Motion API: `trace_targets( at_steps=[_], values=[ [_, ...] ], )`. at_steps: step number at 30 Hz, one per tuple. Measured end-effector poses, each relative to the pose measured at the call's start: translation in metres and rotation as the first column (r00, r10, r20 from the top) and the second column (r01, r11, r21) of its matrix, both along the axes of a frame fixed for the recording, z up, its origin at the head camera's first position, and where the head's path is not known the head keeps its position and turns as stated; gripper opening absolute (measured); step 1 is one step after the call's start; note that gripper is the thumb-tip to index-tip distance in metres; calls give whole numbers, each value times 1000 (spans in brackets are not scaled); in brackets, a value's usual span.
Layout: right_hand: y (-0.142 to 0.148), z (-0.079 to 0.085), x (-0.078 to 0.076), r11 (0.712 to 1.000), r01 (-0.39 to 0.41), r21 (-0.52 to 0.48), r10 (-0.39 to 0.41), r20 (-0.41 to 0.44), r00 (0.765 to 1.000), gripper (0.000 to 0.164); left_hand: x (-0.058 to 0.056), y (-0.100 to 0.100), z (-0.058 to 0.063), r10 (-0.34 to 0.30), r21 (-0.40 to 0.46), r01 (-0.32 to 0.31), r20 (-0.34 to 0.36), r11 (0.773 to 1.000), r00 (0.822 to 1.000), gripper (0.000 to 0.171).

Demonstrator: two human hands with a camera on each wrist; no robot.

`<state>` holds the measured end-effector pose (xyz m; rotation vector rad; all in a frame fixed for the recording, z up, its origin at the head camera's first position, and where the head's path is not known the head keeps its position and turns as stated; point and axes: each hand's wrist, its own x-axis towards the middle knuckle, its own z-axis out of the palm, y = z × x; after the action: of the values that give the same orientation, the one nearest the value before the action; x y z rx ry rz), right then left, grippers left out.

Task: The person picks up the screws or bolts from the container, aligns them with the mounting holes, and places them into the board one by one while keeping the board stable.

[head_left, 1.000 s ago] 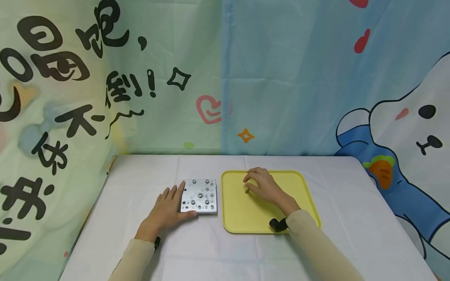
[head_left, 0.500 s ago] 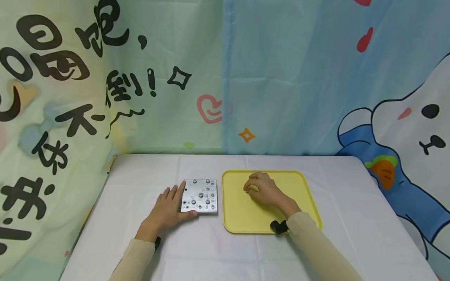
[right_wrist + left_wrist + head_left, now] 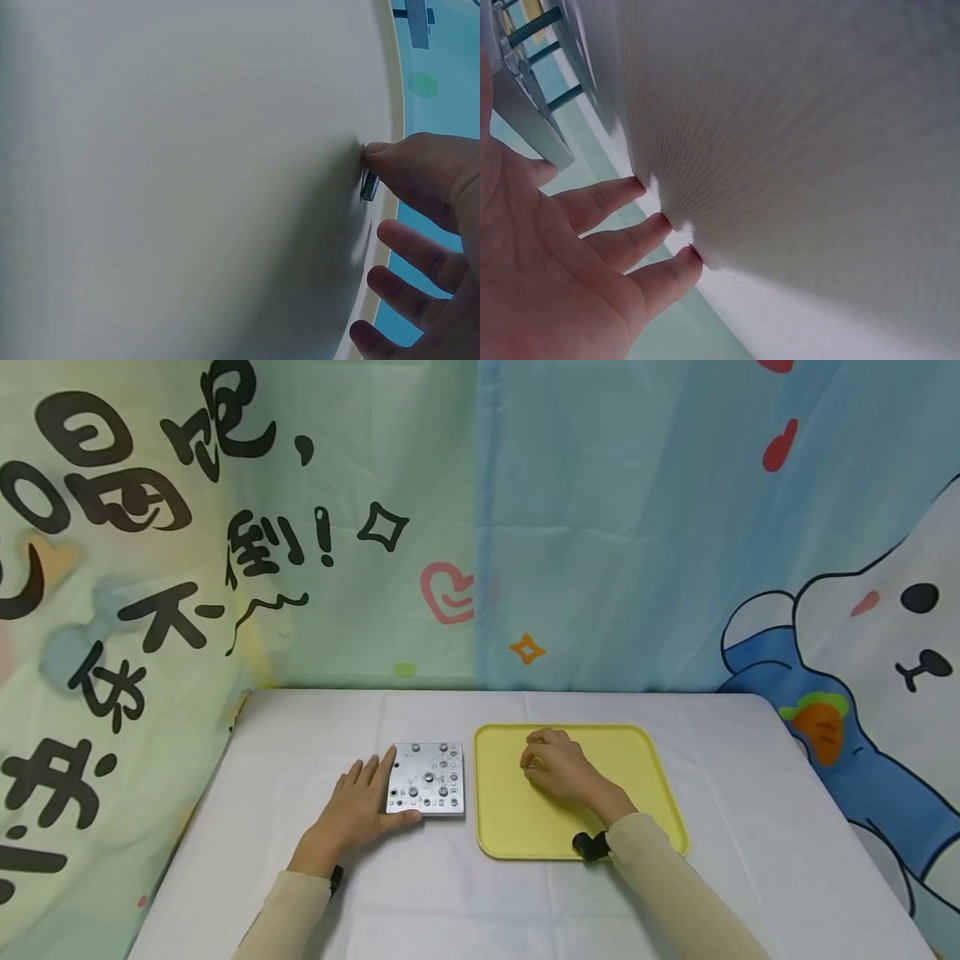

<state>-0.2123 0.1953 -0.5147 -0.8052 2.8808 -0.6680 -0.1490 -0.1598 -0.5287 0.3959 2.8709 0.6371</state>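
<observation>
In the head view my left hand [image 3: 356, 806] lies on the left side of a silver metal plate [image 3: 408, 767] with several screws in it. Its index finger runs along the plate's left edge and its thumb along the near edge. The left wrist view shows the other fingertips on the white cloth and threaded shanks [image 3: 534, 28] sticking out under the plate. Over the yellow tray [image 3: 517, 835], my right hand [image 3: 566, 772] pinches a small screw [image 3: 370, 186] between thumb and index finger; its threaded end shows close to the tray surface, the head hidden by the fingertips.
A white cloth [image 3: 420, 893] covers the table. The tray stands just right of the plate, with a low raised rim. Behind the table hangs a printed curtain [image 3: 600, 527]. A black wrist camera [image 3: 591, 846] overlaps the tray's near edge.
My right hand has lowered slightly and its fingers have closed on the screw, which lay on the tray under the fingertips. My left hand and the plate have stayed in place.
</observation>
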Motion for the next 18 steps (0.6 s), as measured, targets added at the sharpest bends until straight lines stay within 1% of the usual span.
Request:
trace_targets(
  at_steps=[8,18],
  values=[
    [-3,0,-1,1000,8,-3,-8,-25,1000,8,0,0,0,-4,2,4,-8,1000,1000,113],
    [-5,1,0,1000,19,-12,-19,-33,999,4,1,0,1,0,4,0,-9,1000,1000,113]
  ],
)
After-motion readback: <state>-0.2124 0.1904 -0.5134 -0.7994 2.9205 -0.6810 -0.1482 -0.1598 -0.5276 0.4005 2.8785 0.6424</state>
